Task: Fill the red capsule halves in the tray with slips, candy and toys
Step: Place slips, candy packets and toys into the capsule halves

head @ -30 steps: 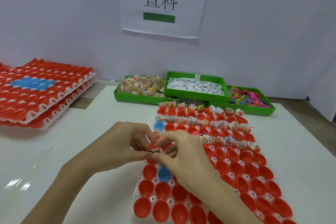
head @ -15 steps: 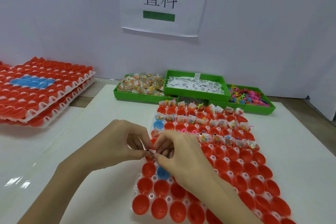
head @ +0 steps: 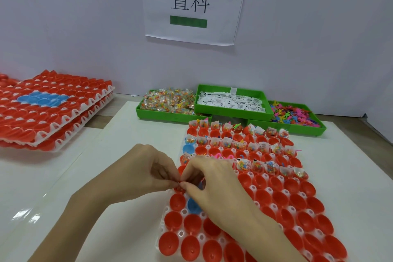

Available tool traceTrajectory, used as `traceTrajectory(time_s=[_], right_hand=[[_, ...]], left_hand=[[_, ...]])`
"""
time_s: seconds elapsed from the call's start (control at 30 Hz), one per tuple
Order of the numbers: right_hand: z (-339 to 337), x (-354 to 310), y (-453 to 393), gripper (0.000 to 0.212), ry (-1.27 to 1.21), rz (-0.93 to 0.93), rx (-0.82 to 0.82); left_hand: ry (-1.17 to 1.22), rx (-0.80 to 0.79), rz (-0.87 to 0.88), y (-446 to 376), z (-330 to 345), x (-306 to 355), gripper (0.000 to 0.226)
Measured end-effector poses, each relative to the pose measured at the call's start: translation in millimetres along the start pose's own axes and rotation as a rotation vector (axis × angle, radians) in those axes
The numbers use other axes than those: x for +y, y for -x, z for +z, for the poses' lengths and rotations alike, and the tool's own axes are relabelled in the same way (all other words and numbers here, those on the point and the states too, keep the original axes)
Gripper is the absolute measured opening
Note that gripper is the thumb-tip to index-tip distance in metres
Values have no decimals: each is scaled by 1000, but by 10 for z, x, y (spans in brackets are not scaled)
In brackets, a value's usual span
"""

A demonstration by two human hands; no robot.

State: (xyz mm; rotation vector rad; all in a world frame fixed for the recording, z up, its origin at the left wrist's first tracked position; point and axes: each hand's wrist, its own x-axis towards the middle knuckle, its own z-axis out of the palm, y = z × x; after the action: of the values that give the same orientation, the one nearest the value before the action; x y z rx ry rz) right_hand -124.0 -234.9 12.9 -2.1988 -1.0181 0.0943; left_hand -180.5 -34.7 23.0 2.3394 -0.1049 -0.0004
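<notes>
On the white table (head: 131, 134), left hand (head: 136, 174) and right hand (head: 214, 189) meet fingertip to fingertip above the white plastic tray of red capsule halves (head: 282, 198), pinching something too small to identify.

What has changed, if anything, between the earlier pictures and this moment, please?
Very little. The left hand and right hand have stayed together over the tray, fingertips meeting; the small white slip seen between them half a second ago is now hidden. What they pinch is unclear. The green bins and the stacked trays have not moved.
</notes>
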Motion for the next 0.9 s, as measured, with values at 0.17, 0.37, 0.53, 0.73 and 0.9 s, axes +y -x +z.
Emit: traceTrajectory(time_s=[0.17,0.37,0.53,0.73,0.9], right_hand=[[47,-23,-21,11,51,38,6],[107,-39,-32,22,102,66,23],[-116,-22,0,8,-10,53,22],[-625,108,22,18,-430,146,80],[-845,306,35,24,-685,188,251]], left_hand=[[27,9,0,0,24,-15,17],[-80,78,-3,-47,115,-1,15],[-93,77,39,-32,80,25,20],[-273,-107,30,-60,-86,151,7],[-339,7,37,-363,-468,277,2]])
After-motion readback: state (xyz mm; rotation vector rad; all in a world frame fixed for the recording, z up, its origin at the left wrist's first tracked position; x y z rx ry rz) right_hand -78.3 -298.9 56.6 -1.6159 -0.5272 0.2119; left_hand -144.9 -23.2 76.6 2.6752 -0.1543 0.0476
